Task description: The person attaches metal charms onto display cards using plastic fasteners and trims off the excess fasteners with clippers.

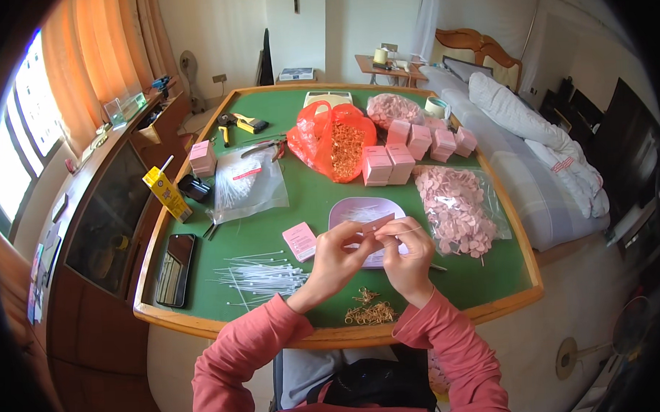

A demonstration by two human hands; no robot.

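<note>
Over the pale purple tray (394, 206), my left hand (337, 258) is closed on a small pink card (378, 224), held up near its edge. My right hand (408, 265) pinches at the card's right side, with a thin white strip (409, 231), which looks like a plastic tie, sticking out of its fingers. The fingers hide where strip and card meet. Thin clear-white strips (363, 213) lie in the tray. Left of my left hand are a pile of white plastic ties (267, 275) and a stack of pink cards (300, 241). Gold-coloured clasps (371, 313) lie near my right wrist.
A clear bag of pink discs (453, 205) lies right of the tray. Behind stand stacks of pink cards (388, 164) and a red bag of gold pieces (346, 144). Leftward are a phone (176, 269), a yellow carton (166, 194) and a bag of white ties (245, 181). The table has a wooden rim (508, 297).
</note>
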